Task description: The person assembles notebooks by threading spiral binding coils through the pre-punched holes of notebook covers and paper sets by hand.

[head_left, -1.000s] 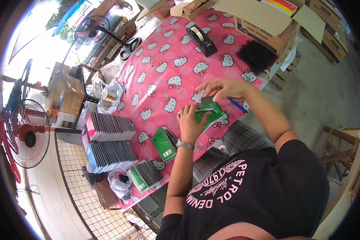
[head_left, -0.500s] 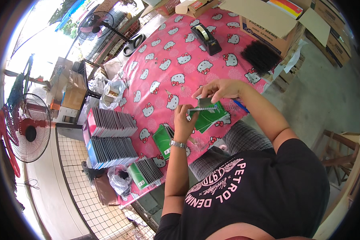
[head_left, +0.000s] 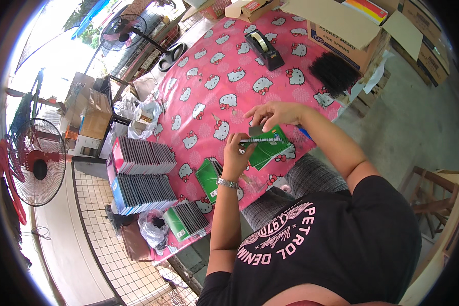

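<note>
My left hand is closed round one end of a small notebook, held nearly edge-on with its wire binding along the top edge. Above that binding, my right hand pinches a dark grey flap; whether it is the notebook's cover I cannot tell. Beneath both hands lie several green notebooks, spread on the pink tablecloth. Another small pile of green notebooks lies beside my left wrist.
At the left stand rows of pink notebooks, blue notebooks and green notebooks. A tape dispenser, a heap of black wire coils and an opened carton occupy the far side. A blue pen is partly behind my right forearm.
My right hand has shifted slightly, tilting the grey flap lower. The wire coil that stuck out to the right of the notebook no longer shows there. My left hand keeps its hold.
</note>
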Motion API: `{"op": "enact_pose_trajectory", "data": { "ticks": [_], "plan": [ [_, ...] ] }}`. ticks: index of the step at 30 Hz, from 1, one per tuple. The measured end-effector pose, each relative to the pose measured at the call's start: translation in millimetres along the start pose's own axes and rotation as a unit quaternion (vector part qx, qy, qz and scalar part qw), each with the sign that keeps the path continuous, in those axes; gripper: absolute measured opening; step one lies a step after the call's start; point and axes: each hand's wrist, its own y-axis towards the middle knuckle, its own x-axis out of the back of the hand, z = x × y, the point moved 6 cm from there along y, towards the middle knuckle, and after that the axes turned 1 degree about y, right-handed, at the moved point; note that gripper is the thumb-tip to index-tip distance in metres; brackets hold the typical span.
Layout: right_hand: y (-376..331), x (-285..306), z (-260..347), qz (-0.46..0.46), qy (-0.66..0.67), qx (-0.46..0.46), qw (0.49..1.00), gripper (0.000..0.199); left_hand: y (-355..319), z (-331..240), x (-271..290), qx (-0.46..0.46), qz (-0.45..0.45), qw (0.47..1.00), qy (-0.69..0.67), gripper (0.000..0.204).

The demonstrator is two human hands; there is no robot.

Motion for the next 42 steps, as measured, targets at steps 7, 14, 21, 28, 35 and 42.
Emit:
{"op": "enact_pose_trajectory", "data": {
  "ticks": [7,14,21,28,35,42],
  "plan": [
    [-1.7,-5.1,5.9,0.009,0.099,0.049,0.994,0.034,-4.4,8.8,3.1,0.015,-0.011,1.0,-0.015,0.034],
    [3.2,-10.7,2.6,0.013,0.188,0.076,0.979,0.027,-8.4,27.1,3.4,0.028,-0.039,0.995,-0.088,0.033],
    [-13.6,63.2,-57.0,-0.321,-0.426,0.0,0.846,0.036,-5.8,31.9,-2.3,0.082,-0.036,0.988,-0.129,0.024],
    [-122.9,0.5,-101.8,-0.409,-0.595,-0.059,0.689,0.058,-27.4,52.8,2.6,0.121,-0.132,0.971,-0.159,0.02],
    [-144.8,-54.5,-72.9,-0.445,-0.422,0.002,0.79,0.061,-31.0,27.4,-2.6,0.038,-0.222,0.971,-0.079,0.025],
    [-69.7,-117.0,-3.9,-0.346,-0.418,0.15,0.827,0.059,-34.1,42.3,-5.4,0.072,-0.201,0.974,-0.078,0.013]
  ]
}}
